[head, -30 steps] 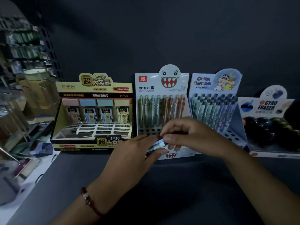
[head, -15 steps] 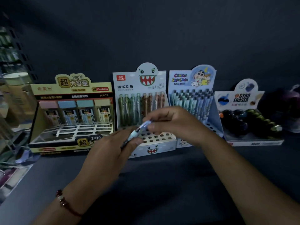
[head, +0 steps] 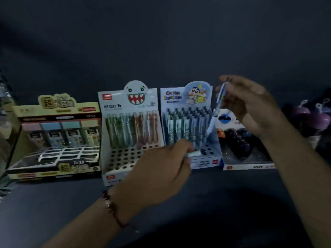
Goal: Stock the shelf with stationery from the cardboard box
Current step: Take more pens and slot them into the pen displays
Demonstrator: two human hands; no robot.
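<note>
Your right hand pinches a pen upright above the cartoon pen box, your left hand grips spare pens; light, stiff, probably slick, so hold mid-barrel.

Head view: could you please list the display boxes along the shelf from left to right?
Yellow lead-refill box → monster-face pen box → cartoon pen box → eraser box.

Single head view: my one wide-angle camera sits close, facing forward and slightly down across the shelf toward the pen display boxes.
</note>
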